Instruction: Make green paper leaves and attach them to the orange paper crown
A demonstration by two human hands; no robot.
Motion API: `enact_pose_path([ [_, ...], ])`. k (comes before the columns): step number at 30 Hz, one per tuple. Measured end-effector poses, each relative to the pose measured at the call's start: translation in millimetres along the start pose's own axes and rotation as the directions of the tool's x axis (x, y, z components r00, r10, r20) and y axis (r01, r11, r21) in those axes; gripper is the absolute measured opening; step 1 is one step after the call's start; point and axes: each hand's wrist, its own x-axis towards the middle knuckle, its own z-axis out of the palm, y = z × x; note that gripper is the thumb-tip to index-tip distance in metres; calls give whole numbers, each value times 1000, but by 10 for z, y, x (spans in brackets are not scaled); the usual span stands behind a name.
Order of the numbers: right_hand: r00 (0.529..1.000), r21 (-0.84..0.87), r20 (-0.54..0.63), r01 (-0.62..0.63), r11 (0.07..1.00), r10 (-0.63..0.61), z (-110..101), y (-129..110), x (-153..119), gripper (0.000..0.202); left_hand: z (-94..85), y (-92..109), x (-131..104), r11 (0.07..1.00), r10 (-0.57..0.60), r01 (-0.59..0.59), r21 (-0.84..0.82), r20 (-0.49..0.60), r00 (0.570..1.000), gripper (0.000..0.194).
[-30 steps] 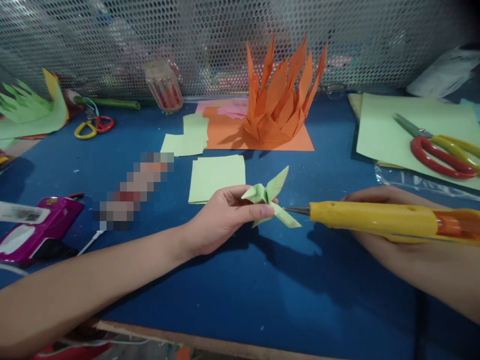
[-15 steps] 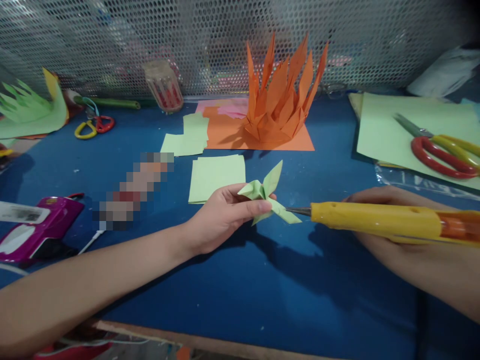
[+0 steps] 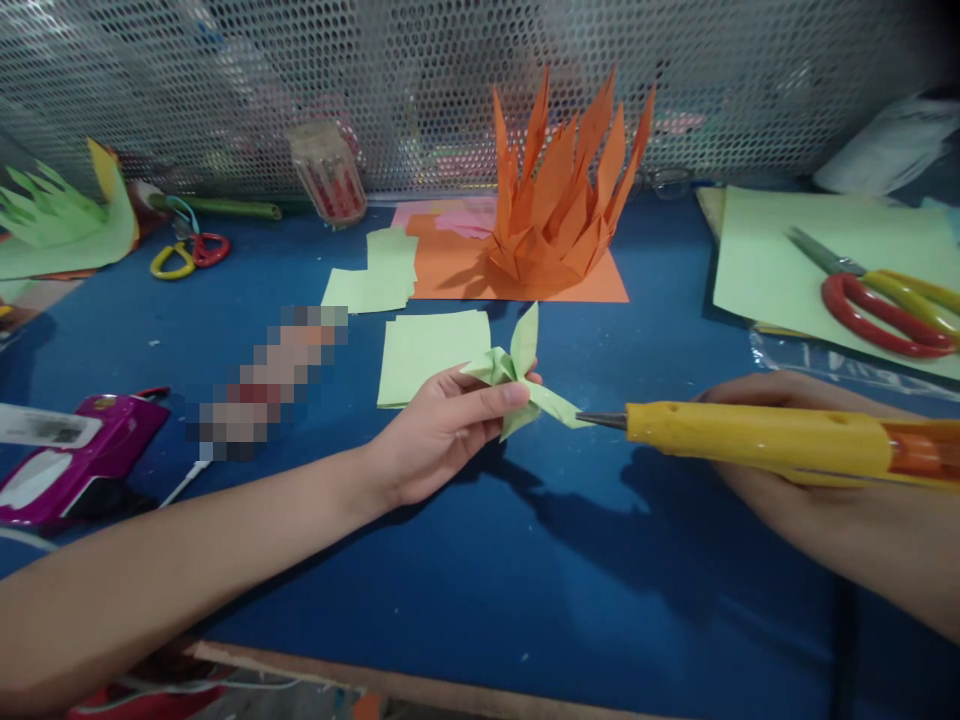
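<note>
Thumb and fingers of my left hand [image 3: 450, 430] pinch a folded light green paper piece [image 3: 523, 345] with several pointed petals, held above the blue table [image 3: 480, 610]. My right hand [image 3: 795, 500] is wrapped round a yellow glue gun [image 3: 757, 438], partly hidden behind it. The gun's dark metal tip points left and meets the end of the lowest right petal; whether it truly touches is hard to tell. A stack of light green paper squares [image 3: 435, 355] lies just behind my left hand.
An orange folded-paper flower [image 3: 559, 215] stands on an orange sheet [image 3: 450, 270] at the back. Scissors [image 3: 885, 300] lie on green sheets [image 3: 757, 250] at right. At left are a purple device [image 3: 101, 450], small scissors [image 3: 191, 255] and a jar [image 3: 328, 175].
My left hand and the green paper piece have shifted slightly left and up, and the piece has turned a little. The glue gun's tip was over the petal's middle and is now at its end.
</note>
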Motion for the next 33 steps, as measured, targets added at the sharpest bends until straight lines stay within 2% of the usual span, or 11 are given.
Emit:
enact_pose_path([
  [10, 999, -5, -14, 34, 999, -34, 17, -8, 21, 11, -7, 8, -21, 999, 11, -12, -41, -20, 1000, 23],
  [22, 999, 12, -31, 45, 999, -44, 25, -2, 15, 11, -4, 9, -16, 999, 20, -22, -38, -50, 999, 11],
  [33, 999, -34, -29, 29, 999, -30, 2, -54, 14, 13, -15, -3, 11, 1000, 11, -12, -22, -3, 1000, 25],
])
